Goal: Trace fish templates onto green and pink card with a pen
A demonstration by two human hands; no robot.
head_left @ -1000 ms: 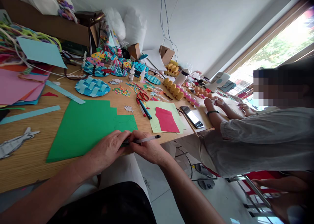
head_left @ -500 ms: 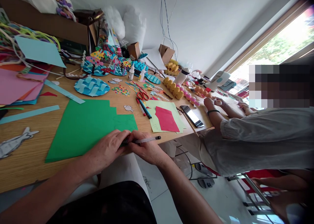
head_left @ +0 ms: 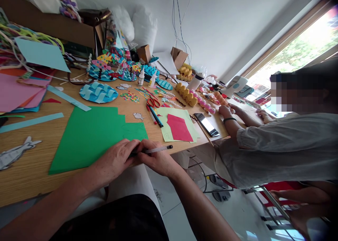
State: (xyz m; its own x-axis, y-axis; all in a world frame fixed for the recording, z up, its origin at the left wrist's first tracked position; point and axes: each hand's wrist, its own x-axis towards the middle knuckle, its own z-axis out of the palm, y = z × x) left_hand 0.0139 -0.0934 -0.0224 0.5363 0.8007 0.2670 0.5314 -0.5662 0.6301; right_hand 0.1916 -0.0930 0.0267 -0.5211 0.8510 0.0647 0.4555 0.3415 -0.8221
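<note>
My right hand (head_left: 156, 160) is closed around a pen (head_left: 160, 149) with a clear barrel and a dark end cap, which points to the right. My left hand (head_left: 118, 158) meets it at the front edge of the table, its fingers bent and pressed together over the lower edge of a green paper sheet (head_left: 89, 135). Something dark shows between the two hands; what my left fingers pinch is hidden. Faint drawn outlines mark the stepped right part of the green sheet. Above that part lies a small paper fish cutout (head_left: 138, 116).
Right of my hands lie red paper (head_left: 179, 128) on pale green paper (head_left: 165, 133), pens (head_left: 155, 116), scissors (head_left: 153, 102) and a phone (head_left: 206, 124). A larger fish cutout (head_left: 16, 154) and blue strips (head_left: 34, 122) are leftward. A co-worker (head_left: 277, 146) sits at the right.
My hands and the pen have hardly moved. The co-worker's head has shifted slightly.
</note>
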